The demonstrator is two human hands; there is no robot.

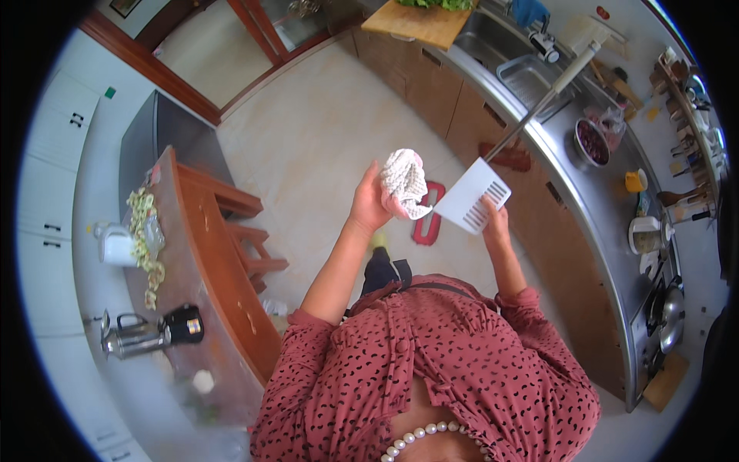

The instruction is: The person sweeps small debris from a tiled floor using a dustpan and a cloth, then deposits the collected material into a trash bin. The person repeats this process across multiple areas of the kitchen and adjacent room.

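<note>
My left hand [370, 199] grips a bunched, chunky white cloth [402, 176] with pink edging, held up over the floor. Between the fingers and thumb of my right hand [496, 219] is a thin white plastic plate [470, 193] with two rows of slots. Behind that plate runs a long metal pole [522, 121] with a pale grip, which slants up across the counter edge. A red, frame-shaped flat head [430, 222] lies on the floor below, partly covered by the plate and cloth. Whether pole and head are joined is hidden.
On the right a steel counter [568, 167] carries a sink [491, 40], a bowl of dark red food [592, 143] and a yellow mug [635, 181]. To the left stands a wooden table [222, 277] with a blender [150, 335] and a stool [251, 248] beside it.
</note>
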